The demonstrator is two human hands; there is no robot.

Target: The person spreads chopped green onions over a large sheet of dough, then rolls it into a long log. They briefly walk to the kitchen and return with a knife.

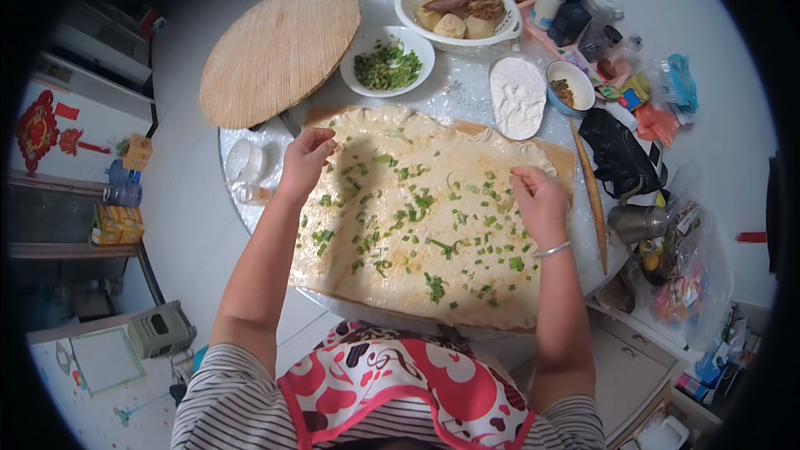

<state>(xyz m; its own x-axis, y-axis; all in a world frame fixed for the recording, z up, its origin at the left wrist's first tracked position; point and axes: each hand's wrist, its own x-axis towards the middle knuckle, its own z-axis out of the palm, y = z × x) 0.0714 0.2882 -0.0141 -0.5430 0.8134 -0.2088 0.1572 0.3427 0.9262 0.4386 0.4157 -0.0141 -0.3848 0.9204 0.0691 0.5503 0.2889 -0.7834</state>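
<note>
A wide sheet of rolled dough (400,231) lies over a wooden board (562,165), dotted with chopped green onion (422,203) and shiny as if oiled. Its far edge is crimped. My left hand (307,159) is at the sheet's far left edge, fingertips pinched together. My right hand (540,203) is over the right part of the sheet, thumb and fingers also drawn together near the crimped edge. Whether either hand grips dough cannot be told. Beyond the sheet stands a white bowl of chopped greens (387,62).
A round woven lid (281,53) lies far left, near a small clear container (245,161) and a jar (253,194). Behind are a white basket of food (459,40), flour (517,97) and a small bowl (570,87). A rolling pin (589,197) and metal pitcher (637,224) sit right.
</note>
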